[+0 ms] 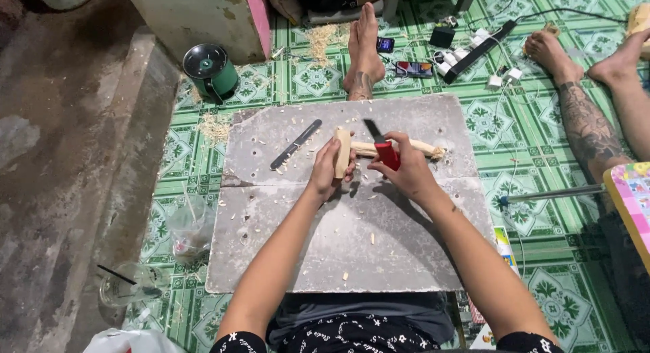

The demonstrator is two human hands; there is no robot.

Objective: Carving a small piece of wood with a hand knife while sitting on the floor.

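Note:
My left hand [327,170] grips the pale block end of a wooden piece [342,152] lying on a grey board [338,245]. A slim wooden stick [420,147] extends from that block to the right. My right hand [404,169] is closed on a red-handled knife [383,148]; its dark blade points up and away, just above the stick. A flat dark file [296,144] lies on the board to the left of my left hand. Small wood chips are scattered over the board.
A green round can [211,70] stands at the back left, beside shavings [215,127]. Two clear plastic cups [187,226] [128,283] sit left of the board. Another person's tattooed legs [588,126], a foot [363,52], a power strip [479,50] and phones [414,69] lie on the green patterned floor.

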